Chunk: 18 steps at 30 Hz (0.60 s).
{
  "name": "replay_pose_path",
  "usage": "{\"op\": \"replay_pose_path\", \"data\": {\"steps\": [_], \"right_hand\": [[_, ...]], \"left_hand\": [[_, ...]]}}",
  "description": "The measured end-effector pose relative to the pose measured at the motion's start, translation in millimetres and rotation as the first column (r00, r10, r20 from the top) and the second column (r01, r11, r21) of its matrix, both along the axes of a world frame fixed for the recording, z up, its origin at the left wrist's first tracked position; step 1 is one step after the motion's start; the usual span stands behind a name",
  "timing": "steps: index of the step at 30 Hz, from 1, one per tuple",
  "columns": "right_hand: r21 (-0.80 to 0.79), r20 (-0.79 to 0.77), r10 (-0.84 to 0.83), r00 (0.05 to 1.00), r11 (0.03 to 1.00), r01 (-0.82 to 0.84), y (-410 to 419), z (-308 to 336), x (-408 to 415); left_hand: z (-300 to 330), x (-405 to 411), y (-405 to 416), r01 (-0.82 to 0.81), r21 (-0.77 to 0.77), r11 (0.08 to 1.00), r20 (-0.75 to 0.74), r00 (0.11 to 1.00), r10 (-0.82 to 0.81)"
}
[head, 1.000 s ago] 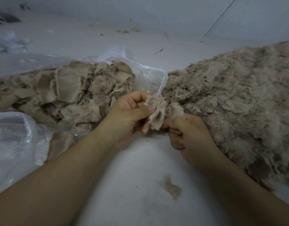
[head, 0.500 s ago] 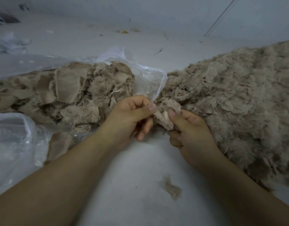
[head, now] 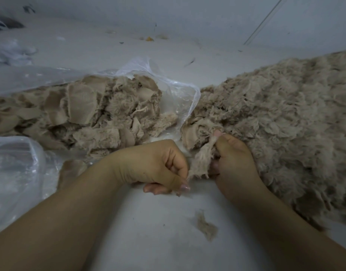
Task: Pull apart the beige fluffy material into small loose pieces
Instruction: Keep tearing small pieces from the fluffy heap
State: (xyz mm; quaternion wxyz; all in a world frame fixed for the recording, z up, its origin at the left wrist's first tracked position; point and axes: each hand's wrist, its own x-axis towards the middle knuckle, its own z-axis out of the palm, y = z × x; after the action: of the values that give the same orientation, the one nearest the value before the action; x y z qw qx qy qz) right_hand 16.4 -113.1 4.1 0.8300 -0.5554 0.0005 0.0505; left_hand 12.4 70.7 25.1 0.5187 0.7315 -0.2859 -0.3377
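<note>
Beige fluffy material — heaped at right, one tuft pulled out.

- Left hand and right hand pinch a fluffy beige piece between them.
- Loose pile right; plastic bag of scraps left.

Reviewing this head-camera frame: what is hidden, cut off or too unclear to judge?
- Left hand: its curled fingers face away, so its hold on the beige fluffy strip is hidden.
- Right hand: its fingertips are buried in the strip.
- Large beige fluffy pile: cut off by the right edge.
- Clear plastic bag of beige pieces: cut off by the left edge.
- Small orange speck on the far floor: too small to identify.
</note>
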Motion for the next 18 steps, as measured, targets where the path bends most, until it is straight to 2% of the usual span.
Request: {"op": "replay_pose_path", "data": {"steps": [5, 8, 10, 15, 18], "right_hand": [[0.015, 0.007, -0.020, 1.000, 1.000, 0.020, 0, -5, 4], [0.029, 0.006, 0.000, 1.000, 1.000, 0.000, -4, -7, 8], [0.012, 0.022, 0.028, 0.999, 1.000, -0.029, -4, -6, 6], [-0.069, 0.080, 0.059, 0.995, 0.996, -0.054, -2, -4, 1], [-0.076, 0.096, 0.074, 0.993, 0.995, -0.067, -2, -3, -1]], "left_hand": [[3, 1, 6, 0.018, 0.008, 1.000, -0.036, 0.999, -0.018], [6, 0, 6, 0.175, 0.097, 0.980, -0.035, 0.984, -0.172], [5, 0, 4, 0.194, 0.149, 0.970, -0.047, 0.981, -0.189], [0, 1, -2, -0.068, 0.086, 0.994, 0.052, 0.997, 0.064], [-4, 4, -9, -0.327, -0.052, 0.944, 0.148, 0.932, 0.331]]}}
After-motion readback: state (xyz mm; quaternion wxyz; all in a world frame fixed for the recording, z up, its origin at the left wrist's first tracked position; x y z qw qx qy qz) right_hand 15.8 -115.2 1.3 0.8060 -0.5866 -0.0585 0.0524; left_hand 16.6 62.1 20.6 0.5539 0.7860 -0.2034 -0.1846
